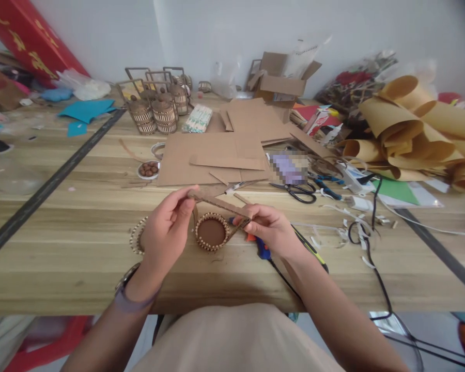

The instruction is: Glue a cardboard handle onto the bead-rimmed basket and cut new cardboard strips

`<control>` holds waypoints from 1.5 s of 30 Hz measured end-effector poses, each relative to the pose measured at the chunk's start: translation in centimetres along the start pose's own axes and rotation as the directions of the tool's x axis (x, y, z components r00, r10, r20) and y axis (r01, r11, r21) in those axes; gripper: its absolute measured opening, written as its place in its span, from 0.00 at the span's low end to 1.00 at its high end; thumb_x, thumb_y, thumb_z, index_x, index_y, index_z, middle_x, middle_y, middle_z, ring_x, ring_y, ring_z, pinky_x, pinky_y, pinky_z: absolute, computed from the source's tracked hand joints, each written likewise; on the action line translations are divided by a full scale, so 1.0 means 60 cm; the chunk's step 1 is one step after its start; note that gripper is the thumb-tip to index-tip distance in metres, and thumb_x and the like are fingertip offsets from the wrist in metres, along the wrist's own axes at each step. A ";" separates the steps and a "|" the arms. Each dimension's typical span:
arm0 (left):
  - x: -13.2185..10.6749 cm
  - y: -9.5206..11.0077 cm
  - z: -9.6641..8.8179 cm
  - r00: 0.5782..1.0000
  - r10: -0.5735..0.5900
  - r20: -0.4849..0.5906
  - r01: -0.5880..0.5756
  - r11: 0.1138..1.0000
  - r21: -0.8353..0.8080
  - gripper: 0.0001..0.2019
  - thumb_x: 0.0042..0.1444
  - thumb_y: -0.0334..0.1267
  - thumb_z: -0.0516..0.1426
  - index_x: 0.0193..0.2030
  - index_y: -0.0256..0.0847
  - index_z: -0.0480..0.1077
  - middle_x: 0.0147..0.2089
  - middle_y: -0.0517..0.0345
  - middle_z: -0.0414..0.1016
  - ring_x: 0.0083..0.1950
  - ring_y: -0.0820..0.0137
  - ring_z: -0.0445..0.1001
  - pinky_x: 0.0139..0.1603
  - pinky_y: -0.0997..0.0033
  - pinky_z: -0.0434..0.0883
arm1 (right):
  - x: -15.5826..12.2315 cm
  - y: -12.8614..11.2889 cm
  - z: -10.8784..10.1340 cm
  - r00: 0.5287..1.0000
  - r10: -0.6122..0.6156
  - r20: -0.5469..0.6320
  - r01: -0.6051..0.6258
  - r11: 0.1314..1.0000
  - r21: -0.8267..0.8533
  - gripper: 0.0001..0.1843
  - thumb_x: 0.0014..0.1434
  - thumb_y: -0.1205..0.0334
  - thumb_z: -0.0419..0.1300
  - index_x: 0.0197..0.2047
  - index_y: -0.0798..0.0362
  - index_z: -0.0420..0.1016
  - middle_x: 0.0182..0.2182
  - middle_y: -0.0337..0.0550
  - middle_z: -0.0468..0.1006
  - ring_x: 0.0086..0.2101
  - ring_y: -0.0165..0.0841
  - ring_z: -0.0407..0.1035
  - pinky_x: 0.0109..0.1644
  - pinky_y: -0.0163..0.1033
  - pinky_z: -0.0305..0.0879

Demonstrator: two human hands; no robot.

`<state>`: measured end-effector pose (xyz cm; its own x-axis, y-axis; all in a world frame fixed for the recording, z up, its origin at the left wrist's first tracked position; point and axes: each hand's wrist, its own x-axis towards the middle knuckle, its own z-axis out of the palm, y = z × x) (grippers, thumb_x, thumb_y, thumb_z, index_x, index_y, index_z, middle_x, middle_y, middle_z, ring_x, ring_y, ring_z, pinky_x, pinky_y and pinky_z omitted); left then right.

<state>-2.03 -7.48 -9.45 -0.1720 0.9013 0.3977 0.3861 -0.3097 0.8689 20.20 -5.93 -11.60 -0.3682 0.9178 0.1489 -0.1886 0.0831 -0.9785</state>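
A narrow brown cardboard strip (221, 203) is stretched between my two hands above the table. My left hand (165, 235) pinches its left end between thumb and fingers, and my right hand (270, 227) grips the other end, where part of the strip bends back below the fingers. Just under the strip sits a small round container (212, 232) with a brown base and a beaded-looking patterned rim. A similar patterned ring (135, 236) is partly hidden behind my left hand. Close to my right hand lie a blue glue gun (262, 249) and a yellow-and-black utility knife (312, 249).
Cardboard sheets (213, 150) lie beyond my hands, with black-handled scissors (300, 194) to their right. A bowl of brown balls (148, 169) and handled miniature baskets (165, 113) stand at left. Rolled brown paper (403, 126) and cables (368, 253) occupy the right side.
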 end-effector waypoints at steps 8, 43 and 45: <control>0.007 -0.009 0.004 0.999 0.014 0.041 -0.011 0.998 -0.064 0.15 0.67 0.46 0.57 0.53 0.42 0.78 0.30 0.62 0.77 0.24 0.77 0.64 0.24 0.78 0.63 | 0.011 0.007 -0.002 0.990 -0.030 0.135 0.022 0.998 0.058 0.14 0.57 0.52 0.71 0.36 0.52 0.75 0.32 0.39 0.73 0.30 0.28 0.65 0.33 0.34 0.64; -0.049 0.026 0.071 0.967 0.188 0.172 -0.161 0.975 -0.155 0.03 0.64 0.37 0.61 0.41 0.43 0.75 0.32 0.60 0.78 0.30 0.71 0.75 0.31 0.74 0.72 | 0.024 0.007 0.001 0.975 0.035 0.220 -0.081 0.976 0.201 0.16 0.53 0.51 0.74 0.31 0.53 0.76 0.29 0.38 0.74 0.31 0.29 0.67 0.38 0.37 0.67; -0.039 0.023 0.065 0.950 0.167 0.263 -0.117 0.974 -0.194 0.06 0.64 0.40 0.59 0.39 0.43 0.77 0.33 0.58 0.79 0.32 0.69 0.76 0.33 0.71 0.73 | 0.026 0.008 0.000 0.971 0.041 0.233 -0.092 0.973 0.212 0.16 0.52 0.52 0.74 0.30 0.53 0.76 0.28 0.37 0.73 0.31 0.29 0.67 0.37 0.36 0.66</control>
<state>2.44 -8.86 -10.33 0.1394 0.8846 0.4451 0.2202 -0.4659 0.8570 19.54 -4.46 -11.86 -0.5780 0.8044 0.1374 -0.3421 -0.0860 -0.9357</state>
